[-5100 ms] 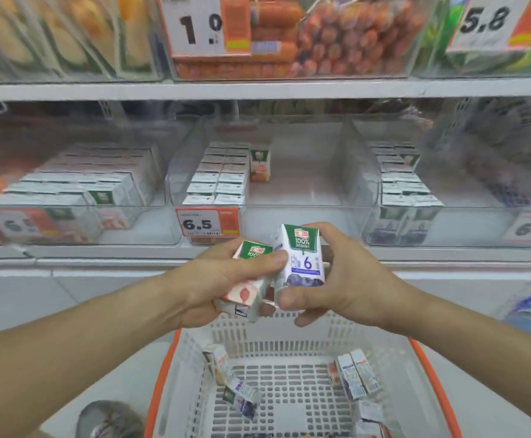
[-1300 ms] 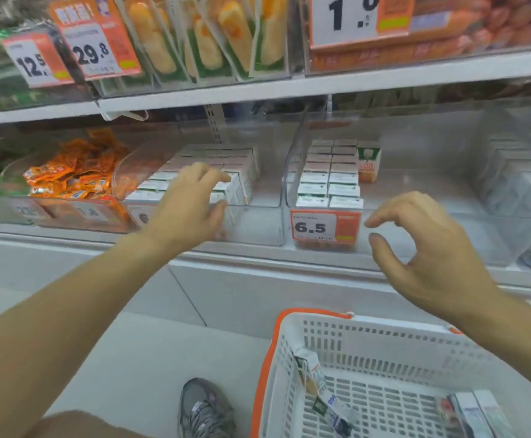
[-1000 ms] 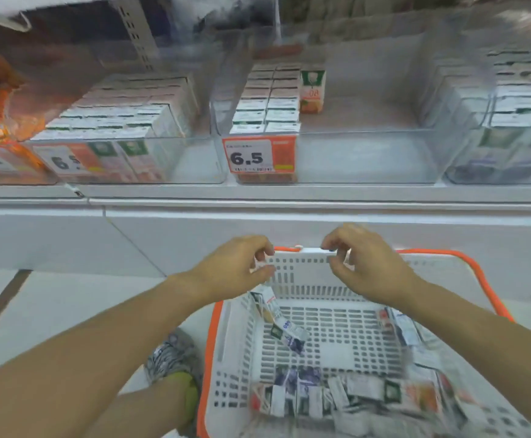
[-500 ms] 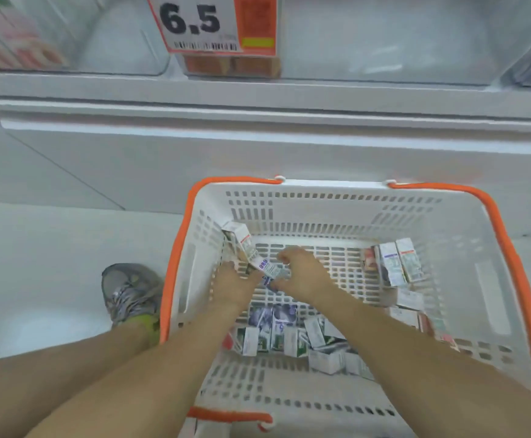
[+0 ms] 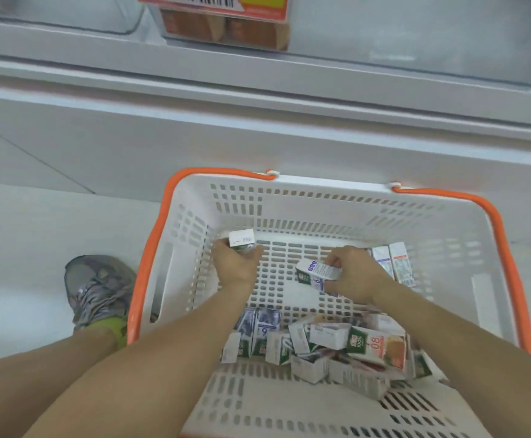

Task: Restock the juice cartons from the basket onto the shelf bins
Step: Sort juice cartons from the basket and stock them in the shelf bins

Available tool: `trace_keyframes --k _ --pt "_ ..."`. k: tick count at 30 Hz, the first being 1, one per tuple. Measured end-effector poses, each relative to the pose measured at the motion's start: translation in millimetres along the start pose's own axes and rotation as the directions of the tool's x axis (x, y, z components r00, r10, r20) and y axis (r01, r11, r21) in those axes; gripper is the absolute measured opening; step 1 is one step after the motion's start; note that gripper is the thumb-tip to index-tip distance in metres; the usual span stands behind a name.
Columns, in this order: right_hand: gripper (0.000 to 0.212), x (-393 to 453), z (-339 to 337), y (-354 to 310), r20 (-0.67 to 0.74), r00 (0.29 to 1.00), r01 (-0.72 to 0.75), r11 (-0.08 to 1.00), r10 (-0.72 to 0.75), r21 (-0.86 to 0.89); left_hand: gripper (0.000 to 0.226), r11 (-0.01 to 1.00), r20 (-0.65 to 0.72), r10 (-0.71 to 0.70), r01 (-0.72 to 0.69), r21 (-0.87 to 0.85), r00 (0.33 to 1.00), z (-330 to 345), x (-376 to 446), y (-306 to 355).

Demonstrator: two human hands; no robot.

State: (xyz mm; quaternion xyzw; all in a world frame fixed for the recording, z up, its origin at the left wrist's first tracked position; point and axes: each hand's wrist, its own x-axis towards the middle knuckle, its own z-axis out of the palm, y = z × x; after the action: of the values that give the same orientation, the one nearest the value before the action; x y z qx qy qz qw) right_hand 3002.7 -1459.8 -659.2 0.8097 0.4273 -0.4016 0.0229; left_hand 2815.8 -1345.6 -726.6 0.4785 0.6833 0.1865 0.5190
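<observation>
Both my hands are down inside the white basket (image 5: 321, 197) with the orange rim. My left hand (image 5: 237, 263) grips a small juice carton (image 5: 241, 241) near the basket's far left wall, its white top facing up. My right hand (image 5: 352, 276) holds a second juice carton (image 5: 316, 273), white with blue print, lying tilted over the basket floor. Several more cartons (image 5: 321, 346) lie jumbled at the near side of the basket. Two cartons (image 5: 392, 262) lean against the right wall.
The shelf edge (image 5: 257, 86) runs across the top, with clear bins and an orange price tag (image 5: 226, 4) above it. My grey shoe (image 5: 99, 292) stands on the pale floor left of the basket.
My hands, close together over one carton half a second ago, have moved apart; each now holds its own carton. The view has tilted further down into the basket.
</observation>
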Motion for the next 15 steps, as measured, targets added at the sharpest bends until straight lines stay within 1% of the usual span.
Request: trace_keyframes --k 2,4,6,7,8,9,10,11,13,15 --pt "0.037 -10.9 -7.0 8.8 0.000 0.998 -0.064 0.991 0.065 0.116 0.055 0.998 -0.058 0.014 -0.010 0.070 0.998 4.4 5.5 -2.9" --pt "0.038 -18.5 -12.7 16.9 0.028 0.994 -0.110 0.952 0.106 0.285 0.048 0.994 -0.065 0.044 -0.037 0.106 0.997 3.5 2.6 -1.2" --pt "0.041 -29.8 -22.9 19.4 0.099 0.989 -0.141 0.853 0.106 0.502 0.039 0.992 0.010 0.044 -0.045 0.116 0.999 -3.5 -12.0 5.8" --pt "0.041 -37.0 -30.5 18.9 0.131 0.988 -0.147 0.808 0.088 0.570 0.034 0.990 0.089 0.050 -0.061 0.128 0.995 -8.6 -20.1 10.7" --pt "0.041 -45.2 -40.3 16.8 0.149 0.987 -0.140 0.787 0.062 0.600 0.029 0.987 0.206 0.045 -0.075 0.144 0.978 -14.1 -27.0 17.3" --pt "0.041 -54.1 -51.5 13.5 0.153 0.988 -0.119 0.785 0.031 0.609 0.029 0.982 0.343 0.031 -0.093 0.165 0.939 -19.8 -34.1 26.7" --pt "0.040 -63.7 -63.4 9.6 0.148 0.989 -0.092 0.785 0.000 0.613 0.032 0.979 0.476 0.015 -0.110 0.174 0.879 -25.2 -40.3 38.8" --pt "0.040 -73.9 -76.2 5.5 0.135 0.991 -0.064 0.790 -0.024 0.610 0.040 0.978 0.585 0.001 -0.123 0.170 0.811 -31.3 -46.6 53.4" --pt "0.042 -98.8 -103.6 -2.0 0.102 0.993 -0.015 0.793 -0.060 0.608 0.055 0.983 0.725 0.005 -0.137 0.123 0.689 -43.4 -62.4 89.2" --pt "0.044 -129.3 -133.4 -8.2 0.046 0.996 0.028 0.780 -0.073 0.625 0.061 0.991 0.805 0.059 -0.135 0.027 0.591 -55.8 -83.7 129.3"
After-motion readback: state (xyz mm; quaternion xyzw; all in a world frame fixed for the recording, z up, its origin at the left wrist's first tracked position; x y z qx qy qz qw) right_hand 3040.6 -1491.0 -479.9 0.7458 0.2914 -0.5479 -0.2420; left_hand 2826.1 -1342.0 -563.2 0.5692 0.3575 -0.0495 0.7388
